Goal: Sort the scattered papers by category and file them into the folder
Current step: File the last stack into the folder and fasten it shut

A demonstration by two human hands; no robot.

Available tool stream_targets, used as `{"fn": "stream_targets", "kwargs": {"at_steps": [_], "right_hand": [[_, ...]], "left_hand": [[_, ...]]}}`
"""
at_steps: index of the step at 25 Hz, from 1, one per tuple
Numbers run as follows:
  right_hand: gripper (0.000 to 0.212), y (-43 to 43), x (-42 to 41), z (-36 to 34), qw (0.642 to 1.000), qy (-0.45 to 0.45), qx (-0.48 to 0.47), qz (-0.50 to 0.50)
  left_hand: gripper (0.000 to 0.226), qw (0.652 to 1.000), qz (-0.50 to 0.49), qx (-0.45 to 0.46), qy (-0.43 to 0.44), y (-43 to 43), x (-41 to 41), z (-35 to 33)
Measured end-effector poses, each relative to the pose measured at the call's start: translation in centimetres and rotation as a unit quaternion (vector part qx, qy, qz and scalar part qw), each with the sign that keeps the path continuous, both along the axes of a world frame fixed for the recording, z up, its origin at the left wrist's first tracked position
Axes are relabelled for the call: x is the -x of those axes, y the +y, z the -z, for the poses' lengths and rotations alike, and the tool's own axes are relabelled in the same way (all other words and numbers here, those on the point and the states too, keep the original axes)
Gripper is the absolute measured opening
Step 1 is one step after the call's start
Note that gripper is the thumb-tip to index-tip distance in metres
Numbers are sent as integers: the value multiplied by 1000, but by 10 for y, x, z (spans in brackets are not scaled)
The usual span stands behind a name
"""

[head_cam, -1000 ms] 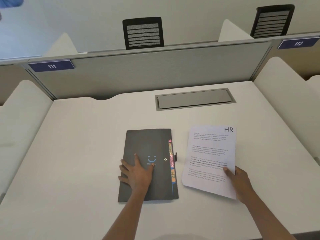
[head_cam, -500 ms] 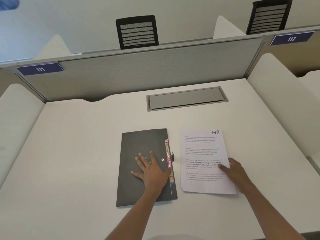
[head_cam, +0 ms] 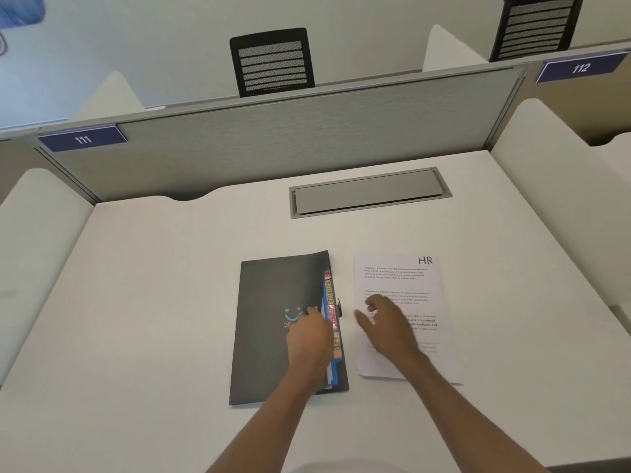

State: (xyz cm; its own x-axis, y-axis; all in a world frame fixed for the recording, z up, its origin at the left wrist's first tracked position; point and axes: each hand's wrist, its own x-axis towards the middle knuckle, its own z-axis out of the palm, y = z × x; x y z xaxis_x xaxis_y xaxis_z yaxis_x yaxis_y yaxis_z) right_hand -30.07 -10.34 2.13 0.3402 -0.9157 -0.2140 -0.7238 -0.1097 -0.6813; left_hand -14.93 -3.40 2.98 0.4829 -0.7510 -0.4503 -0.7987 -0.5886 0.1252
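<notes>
Dark grey folder (head_cam: 269,322) lies flat on the white desk (head_cam: 143,302), roughly centre, long axis running away from the person. A blue smiley mark shows on its cover. The cover's right edge is raised slightly, exposing coloured index tabs (head_cam: 330,302) along that side; one tab near the bottom reads "HR", the others are too blurred to read. A small dark clasp sticks out at mid-height of the right edge.

Left hand (head_cam: 309,339) rests on the folder's right portion, fingers curled at the cover's edge near the tabs; whether the edge is actually pinched cannot be told.

Just beside the folder, to its right and not touching it, lies a printed sheet (head_cam: 403,281) headed "HR", flat on the desk, several paragraphs of small text. Right hand (head_cam: 386,326) is above the sheet's left-centre, fingers loosely spread, holding nothing; motion blur hides whether it touches the paper.

Further back: a grey recessed cable hatch (head_cam: 370,192), closed. Behind it a grey partition (head_cam: 273,138) with blue plates "111" (head_cam: 83,139) and "112" (head_cam: 580,67). Two black mesh chairs (head_cam: 272,61) stand beyond.
</notes>
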Motion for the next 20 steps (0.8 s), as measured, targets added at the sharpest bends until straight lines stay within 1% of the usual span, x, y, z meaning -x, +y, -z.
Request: {"fn": "stream_targets", "kwargs": {"at_steps": [2,4,6,9,12,14,15,17,18,19,20], "right_hand": [[51,6,-28,6,999,32,-14,-19],[51,8,-46,11,998,44,-31,-19],[45,6,-56,13,999,4,-53,-6],[47,4,-59,13,994,-64,-69,49],[48,1,-60,13,991,-86,-77,66],[55,2,-62,6,981,-139,-125,43],[62,5,-65,1,975,-164,-146,21],[79,11,-70,-8,972,-178,-151,-28],[81,14,-72,-10,973,-181,-140,-42],[74,15,-75,-10,974,-187,-120,-43],[60,15,-77,-11,976,-189,-100,-29]], "left_hand": [[36,999,31,-4,-23,3,-8,-16],[37,1000,1,7,0,8,-16,-33],[34,997,-55,45,43,15,-23,-51],[27,980,-117,127,98,30,-35,-68],[21,958,-162,203,120,44,-47,-81],[20,953,-171,228,104,50,-54,-89],[19,951,-178,234,101,51,-57,-94],[17,948,-184,240,102,54,-63,-99],[16,947,-184,241,104,55,-65,-100],[16,947,-183,240,106,55,-67,-100],[15,947,-182,240,109,57,-67,-101]]}}
